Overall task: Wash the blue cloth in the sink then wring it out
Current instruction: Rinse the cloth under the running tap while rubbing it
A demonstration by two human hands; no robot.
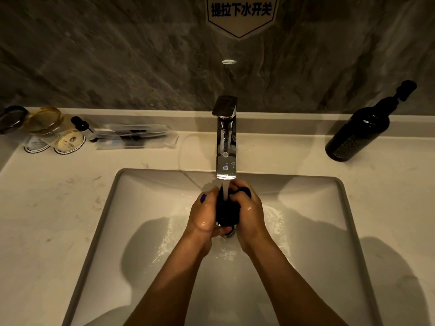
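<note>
Both hands' grips, left hand [204,214] and right hand [250,209], clamped on bunched blue cloth [227,211] between them

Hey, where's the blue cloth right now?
In the head view, the blue cloth is bunched between the left hand and right hand, under the faucet stream, over the sink.

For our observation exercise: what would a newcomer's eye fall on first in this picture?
First, the two hands, left hand and right hand, gripping the bunched blue cloth mid-sink under running water from the chrome faucet. Next, the dark pump bottle on the counter at far right, and the white sign on the wall above.
</note>
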